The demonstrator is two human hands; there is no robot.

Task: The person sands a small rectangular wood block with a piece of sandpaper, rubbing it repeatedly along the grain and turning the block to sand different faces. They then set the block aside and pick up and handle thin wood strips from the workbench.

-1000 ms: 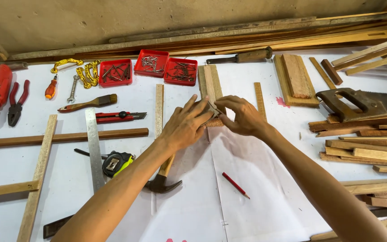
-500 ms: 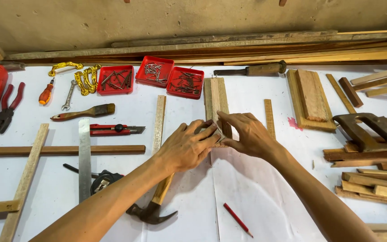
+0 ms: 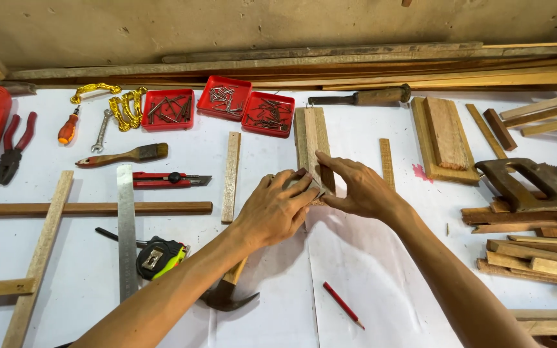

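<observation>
While both our hands meet at the middle of the frame, the rest of the bench lies like this, largest first:

Bench: white table [image 3: 369,283] filling the frame, so tools and wood lie flat within reach.

Wood stock: long battens [image 3: 330,64] stacked along the wall at the top; shorter offcuts [image 3: 536,258] piled at the right edge, under a handsaw [image 3: 536,183].

Work piece: paired wooden strips [image 3: 309,132] just above centre, lying lengthwise away from us; the near end sits under our fingers.

Left hand [image 3: 277,209]: fingers curled narrow, pressing the near end of the strips, likely to keep them aligned.

Right hand [image 3: 359,190]: fingers close together, pinching the same end from the right; whether a small piece sits between the fingertips we cannot tell.

Red trays [image 3: 224,103]: three, upper centre, open-topped; each holds loose nails, seemingly sorted by size.

Hammer [image 3: 230,293]: lower centre, partly under our left forearm.

Tape measure [image 3: 159,256]: lower left, beside a steel ruler [image 3: 126,225].

Red pencil [image 3: 343,305]: lower centre, apart from both hands.
</observation>
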